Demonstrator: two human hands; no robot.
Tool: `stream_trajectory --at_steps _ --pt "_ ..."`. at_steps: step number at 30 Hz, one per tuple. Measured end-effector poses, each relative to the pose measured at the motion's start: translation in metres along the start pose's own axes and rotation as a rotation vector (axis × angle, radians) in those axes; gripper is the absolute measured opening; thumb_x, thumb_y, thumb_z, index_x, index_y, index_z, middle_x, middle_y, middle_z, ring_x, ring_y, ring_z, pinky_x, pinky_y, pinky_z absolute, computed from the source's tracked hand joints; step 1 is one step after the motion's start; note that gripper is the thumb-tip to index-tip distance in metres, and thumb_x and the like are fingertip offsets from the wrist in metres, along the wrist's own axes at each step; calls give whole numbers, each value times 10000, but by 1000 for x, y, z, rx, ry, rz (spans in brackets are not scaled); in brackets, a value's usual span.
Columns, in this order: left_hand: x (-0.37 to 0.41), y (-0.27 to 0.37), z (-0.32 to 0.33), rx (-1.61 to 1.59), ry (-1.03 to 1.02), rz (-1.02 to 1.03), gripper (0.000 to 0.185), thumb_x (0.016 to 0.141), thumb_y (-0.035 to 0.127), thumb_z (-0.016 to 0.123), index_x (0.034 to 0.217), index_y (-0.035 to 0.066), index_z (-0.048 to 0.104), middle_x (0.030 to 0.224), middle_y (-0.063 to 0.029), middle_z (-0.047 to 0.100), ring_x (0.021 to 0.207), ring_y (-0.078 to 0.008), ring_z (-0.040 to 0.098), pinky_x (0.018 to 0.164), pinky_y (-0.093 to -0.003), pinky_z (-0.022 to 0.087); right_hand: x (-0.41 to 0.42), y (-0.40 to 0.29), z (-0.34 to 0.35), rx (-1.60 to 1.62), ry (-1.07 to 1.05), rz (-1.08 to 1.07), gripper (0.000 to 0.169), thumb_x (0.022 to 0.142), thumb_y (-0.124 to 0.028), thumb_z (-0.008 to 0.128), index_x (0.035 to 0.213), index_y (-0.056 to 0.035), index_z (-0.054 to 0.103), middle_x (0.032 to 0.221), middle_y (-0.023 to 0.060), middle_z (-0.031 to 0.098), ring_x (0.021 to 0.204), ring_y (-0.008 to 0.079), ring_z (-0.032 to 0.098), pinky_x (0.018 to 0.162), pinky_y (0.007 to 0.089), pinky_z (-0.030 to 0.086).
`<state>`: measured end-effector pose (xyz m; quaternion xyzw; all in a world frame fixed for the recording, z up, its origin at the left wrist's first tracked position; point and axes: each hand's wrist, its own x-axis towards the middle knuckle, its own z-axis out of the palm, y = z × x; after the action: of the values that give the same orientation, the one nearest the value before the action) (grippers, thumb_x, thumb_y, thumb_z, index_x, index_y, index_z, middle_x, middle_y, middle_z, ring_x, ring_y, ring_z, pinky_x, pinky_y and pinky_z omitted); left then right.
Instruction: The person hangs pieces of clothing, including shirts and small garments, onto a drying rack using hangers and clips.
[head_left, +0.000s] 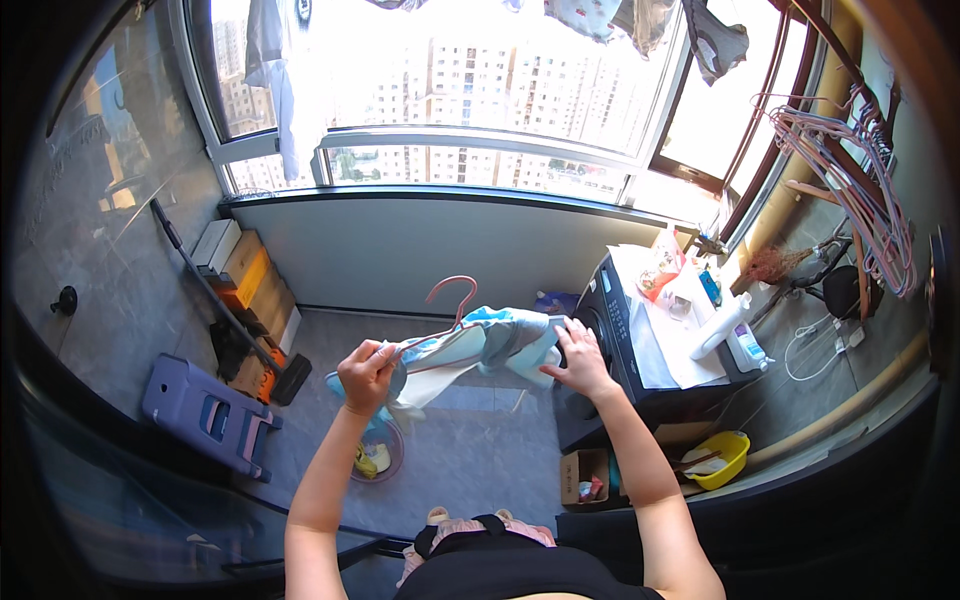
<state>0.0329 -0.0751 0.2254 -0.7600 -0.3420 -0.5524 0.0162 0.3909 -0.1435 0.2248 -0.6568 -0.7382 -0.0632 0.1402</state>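
Observation:
A pink clothes hanger (464, 301) lies within a light blue and white garment (480, 349), its hook pointing up. At the garment's left end, my left hand (367, 375) is closed on the hanger's shoulder and some of the cloth. My right hand (581, 358) is at the garment's other end, fingers spread against the cloth; whether it pinches any of it is hard to tell. Below the garment, a basin (394, 454) with yellow and white cloths stands on the floor, partly hidden by my left wrist.
A dark washing machine (619, 319) with papers and bottles on top stands right. Pink hangers (862, 172) hang at the upper right. Left are stacked boxes (259, 289), a long-handled floor tool (225, 300) and a purple folding stool (206, 412). A yellow basin (731, 465) and carton (574, 480) sit lower right.

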Motion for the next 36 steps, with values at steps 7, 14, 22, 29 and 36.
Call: stream_trajectory --at_steps 7,14,22,29,36 --pt "-10 0 0 -114 -3 48 162 651 54 714 799 45 649 679 -54 554 519 -164 539 450 -262 411 24 -11 10 146 270 -50 352 650 -134 674 970 -64 547 987 140 567 987 306 519 879 401 381" --pt "-3 -13 10 244 81 -117 219 665 27 655 877 79 663 808 -46 592 780 -231 534 693 -306 422 10 -24 51 780 132 206 156 729 -142 602 871 -117 661 716 124 621 653 237 620 581 284 460" --pt "-80 54 16 -142 -376 -471 305 785 142 590 1065 40 527 713 -97 615 635 -278 613 584 -355 488 -7 -13 39 534 486 30 266 576 7 578 786 -118 682 636 76 599 564 212 577 547 284 454" --pt "-18 -45 54 -191 -1287 -923 696 808 601 414 1243 57 421 1093 -205 559 969 -287 559 836 -392 422 -31 -3 34 482 354 -275 275 529 -1 594 745 -148 680 632 30 611 567 189 569 557 278 450" --pt "-85 -40 141 -700 -1749 -1188 438 739 366 663 1044 67 569 931 -39 579 855 -137 536 746 -295 427 -63 19 42 443 355 -166 286 531 -20 614 770 -159 687 671 31 630 685 209 616 644 310 464"
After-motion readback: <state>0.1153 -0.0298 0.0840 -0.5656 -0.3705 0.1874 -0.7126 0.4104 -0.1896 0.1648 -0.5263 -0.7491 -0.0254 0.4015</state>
